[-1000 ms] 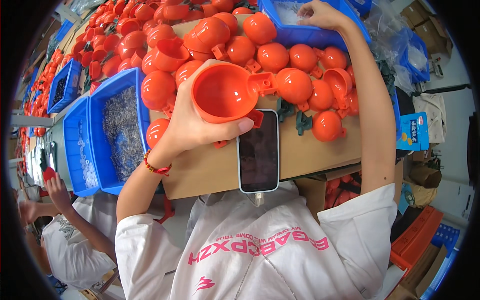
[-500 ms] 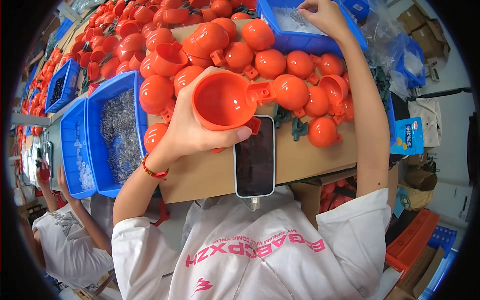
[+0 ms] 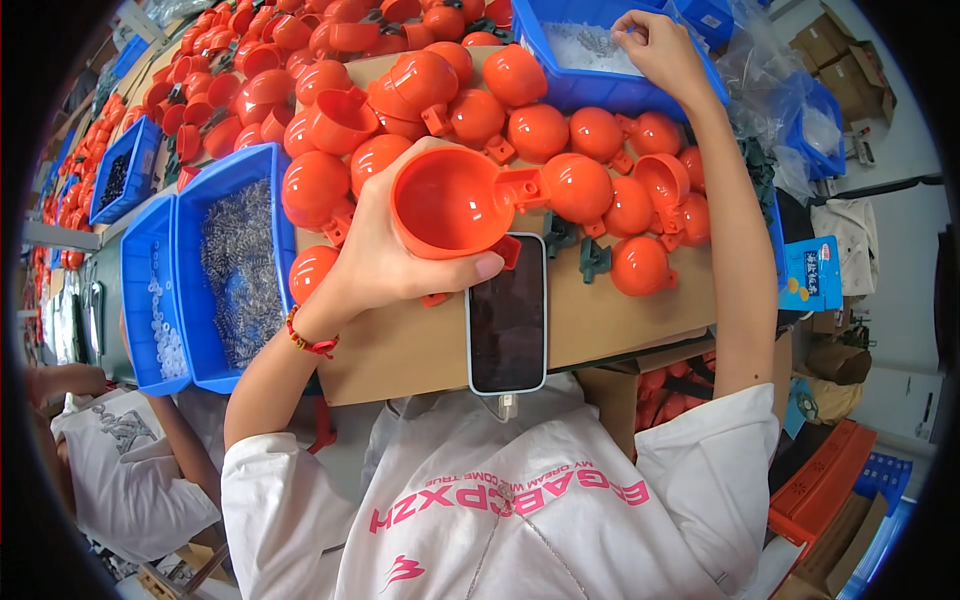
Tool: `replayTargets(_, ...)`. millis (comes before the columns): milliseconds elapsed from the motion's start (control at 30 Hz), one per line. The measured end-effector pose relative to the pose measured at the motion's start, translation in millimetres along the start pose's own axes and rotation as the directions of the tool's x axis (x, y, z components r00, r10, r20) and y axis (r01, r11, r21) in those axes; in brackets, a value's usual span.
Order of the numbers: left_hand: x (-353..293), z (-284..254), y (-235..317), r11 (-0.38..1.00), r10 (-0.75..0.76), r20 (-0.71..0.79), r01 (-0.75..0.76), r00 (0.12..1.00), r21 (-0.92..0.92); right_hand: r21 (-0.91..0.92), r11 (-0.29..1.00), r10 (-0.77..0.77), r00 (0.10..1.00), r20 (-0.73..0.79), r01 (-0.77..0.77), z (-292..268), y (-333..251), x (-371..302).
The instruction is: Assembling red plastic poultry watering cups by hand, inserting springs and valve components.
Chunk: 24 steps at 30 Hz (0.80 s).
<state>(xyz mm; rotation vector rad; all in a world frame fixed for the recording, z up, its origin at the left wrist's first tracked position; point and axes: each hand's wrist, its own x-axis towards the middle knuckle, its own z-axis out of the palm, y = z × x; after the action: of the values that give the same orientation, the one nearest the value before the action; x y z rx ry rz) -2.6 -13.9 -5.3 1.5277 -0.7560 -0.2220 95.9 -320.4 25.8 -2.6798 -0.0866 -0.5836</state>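
Observation:
My left hand [image 3: 370,240] is wrapped round an orange-red plastic cup [image 3: 448,200], with the thumb along its lower edge. The cup's round mouth faces up, and a square-holed lug sticks out on its right side. Over the far blue bin [image 3: 625,90] is my right hand [image 3: 662,52], its thumb and fingertips pinched together. Whatever the pinch holds is too small to make out. Small pale and metallic parts [image 3: 590,48] lie in that bin. A phone [image 3: 508,330] with a cable plugged in lies just below the cup.
Glossy orange balls and cups [image 3: 535,130] pile up across the cardboard-covered table [image 3: 610,320]. Dark green plastic pieces [image 3: 595,258] lie among them. To the left stand a blue bin of metal springs [image 3: 240,260] and one of white rings [image 3: 168,335]. A co-worker [image 3: 135,470] sits at far left.
My right hand has shifted slightly to the right and lifted a little off the parts in the far bin. My left hand keeps the cup nearly still. The co-worker's arms have moved.

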Motion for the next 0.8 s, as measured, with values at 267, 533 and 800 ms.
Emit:
replayTargets(267,-1.0,-2.3,-1.5,0.999,0.033,0.079,-0.030,0.996,-0.040,0.248,0.969,0.003,1.000,-0.012,0.000,-13.6,-25.9,-22.8)
replayTargets(533,-1.0,-1.9,-2.5,0.984,0.138,0.162,-0.118,0.977,-0.131,0.690,0.721,-0.259,0.949,0.180,0.066,-7.8,-117.6,-115.9)
replayTargets(800,-4.0,-2.6,3.2,0.985,-0.011,0.185,0.043,0.983,-0.170,0.771,0.623,-0.157,0.943,0.292,-0.135,-5.3,-128.0,-122.0)
